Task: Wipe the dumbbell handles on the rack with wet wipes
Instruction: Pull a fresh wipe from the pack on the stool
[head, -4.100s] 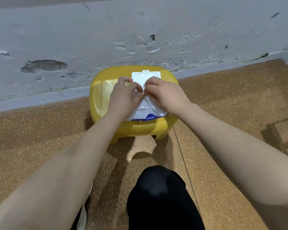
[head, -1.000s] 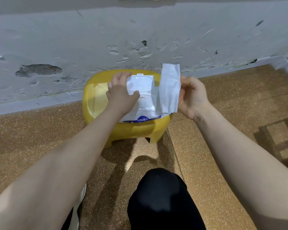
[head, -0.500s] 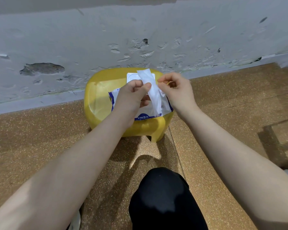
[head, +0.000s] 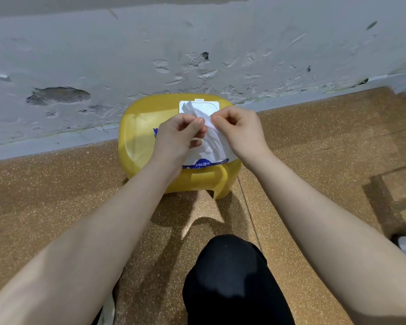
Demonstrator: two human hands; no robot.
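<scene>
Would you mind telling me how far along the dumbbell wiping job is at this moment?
Early stage. Done: the wipes pack on the yellow stool has its lid flipped open, and one wet wipe is out. In hand: the left hand and right hand both pinch that wipe above the pack. Left: all the wiping; no dumbbells or rack are in view.

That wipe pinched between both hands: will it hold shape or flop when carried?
Likely floppy: the wipe hangs crumpled and folded below the left hand and right hand. Probably very light, since fingertip pinches hold it. It may cling if damp.
</scene>
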